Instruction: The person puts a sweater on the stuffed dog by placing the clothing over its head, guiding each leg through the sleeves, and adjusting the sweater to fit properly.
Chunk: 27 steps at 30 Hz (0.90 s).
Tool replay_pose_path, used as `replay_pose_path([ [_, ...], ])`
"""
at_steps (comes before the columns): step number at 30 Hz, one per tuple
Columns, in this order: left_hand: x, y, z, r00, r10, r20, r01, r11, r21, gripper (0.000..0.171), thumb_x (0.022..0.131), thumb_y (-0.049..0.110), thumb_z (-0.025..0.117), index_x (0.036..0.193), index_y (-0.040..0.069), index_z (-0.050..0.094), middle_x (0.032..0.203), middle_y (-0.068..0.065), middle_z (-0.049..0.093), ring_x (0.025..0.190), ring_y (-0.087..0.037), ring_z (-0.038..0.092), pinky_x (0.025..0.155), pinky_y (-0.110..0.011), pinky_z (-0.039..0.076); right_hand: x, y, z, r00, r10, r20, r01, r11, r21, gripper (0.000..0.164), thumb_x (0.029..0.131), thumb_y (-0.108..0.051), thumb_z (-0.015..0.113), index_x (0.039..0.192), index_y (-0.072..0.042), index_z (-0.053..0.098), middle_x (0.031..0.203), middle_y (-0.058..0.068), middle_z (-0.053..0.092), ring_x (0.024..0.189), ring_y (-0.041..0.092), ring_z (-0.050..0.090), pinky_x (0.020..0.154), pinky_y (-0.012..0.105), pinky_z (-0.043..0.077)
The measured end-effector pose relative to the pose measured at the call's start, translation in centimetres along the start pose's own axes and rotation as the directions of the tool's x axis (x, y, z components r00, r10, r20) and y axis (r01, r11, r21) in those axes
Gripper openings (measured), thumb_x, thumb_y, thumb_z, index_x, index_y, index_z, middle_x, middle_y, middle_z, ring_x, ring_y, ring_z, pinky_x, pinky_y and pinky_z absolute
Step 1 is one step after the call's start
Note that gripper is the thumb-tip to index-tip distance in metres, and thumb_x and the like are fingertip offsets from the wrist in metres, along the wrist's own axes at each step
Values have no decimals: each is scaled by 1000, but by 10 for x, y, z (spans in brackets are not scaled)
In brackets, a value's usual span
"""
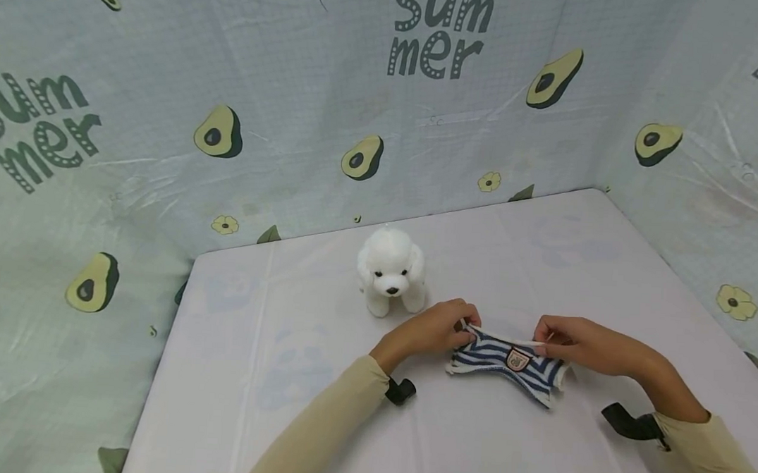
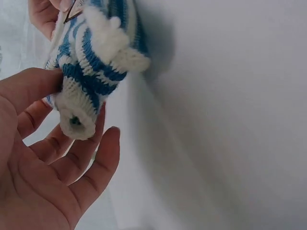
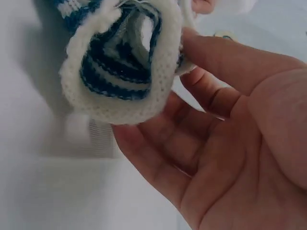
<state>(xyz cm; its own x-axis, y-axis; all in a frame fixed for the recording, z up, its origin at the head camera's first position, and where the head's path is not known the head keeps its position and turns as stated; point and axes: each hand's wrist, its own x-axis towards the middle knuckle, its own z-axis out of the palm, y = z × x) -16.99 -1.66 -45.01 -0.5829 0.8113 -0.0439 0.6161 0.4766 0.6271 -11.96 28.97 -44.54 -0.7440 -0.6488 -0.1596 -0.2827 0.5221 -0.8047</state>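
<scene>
Both hands hold a small knitted sweater [image 1: 503,358], striped blue and white with a badge on its face, stretched between them above the table. My left hand [image 1: 435,327] pinches its left upper edge between thumb and fingers. At the opposite upper edge, my right hand [image 1: 587,344] pinches the knit near the badge. The left wrist view shows a white ribbed cuff [image 2: 79,120] beside the fingers. In the right wrist view, a wide white-rimmed opening [image 3: 120,112] of the sweater faces the camera, its striped inside visible. A white plush dog [image 1: 392,269] stands behind the left hand.
The white table [image 1: 320,417] has faint panda prints and meets a hung cloth [image 1: 295,120] with avocado and "summer" prints along its back. Black wrist straps [image 1: 400,391] stick out at the sleeves.
</scene>
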Motion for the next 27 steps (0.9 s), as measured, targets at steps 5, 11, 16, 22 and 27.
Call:
replay_pose_path([
  [5,-7,14,-16,999,43,-23,-44,998,-36,12,100,12,64,111,8,60,110,-3,62,102,-12,64,87,-19,51,1,-10,-9,998,-38,43,37,999,29,7,104,-21,59,110,-18,62,95,1,65,84,16,62,71,27,51],
  [11,-18,33,-40,993,93,-70,-93,996,-1,13,101,11,63,112,6,60,113,-7,60,104,-18,67,88,-19,52,3,-24,-17,992,-80,97,76,996,38,11,104,-19,60,112,-21,67,99,-3,67,88,11,60,73,27,49],
  [16,-30,44,-63,991,103,-85,-103,995,6,13,100,11,65,111,6,60,114,-6,60,103,-19,67,89,-21,53,8,-41,-26,996,-34,85,39,998,-51,6,101,-29,65,104,-25,66,98,-9,67,99,7,63,81,27,53],
  [22,-42,45,-89,986,97,-134,-94,995,25,14,99,12,66,111,6,61,116,-6,60,103,-19,67,89,-24,53,21,-68,-45,999,-22,46,30,983,-181,12,97,-41,68,105,-32,68,100,-15,70,100,8,65,84,28,54],
  [27,-52,44,-111,980,70,-187,-67,998,22,15,99,10,66,112,5,62,117,-6,61,105,-19,67,89,-29,55,39,-92,-60,996,-70,49,79,971,-227,15,96,-42,68,109,-33,70,102,-16,71,101,7,66,88,27,55],
])
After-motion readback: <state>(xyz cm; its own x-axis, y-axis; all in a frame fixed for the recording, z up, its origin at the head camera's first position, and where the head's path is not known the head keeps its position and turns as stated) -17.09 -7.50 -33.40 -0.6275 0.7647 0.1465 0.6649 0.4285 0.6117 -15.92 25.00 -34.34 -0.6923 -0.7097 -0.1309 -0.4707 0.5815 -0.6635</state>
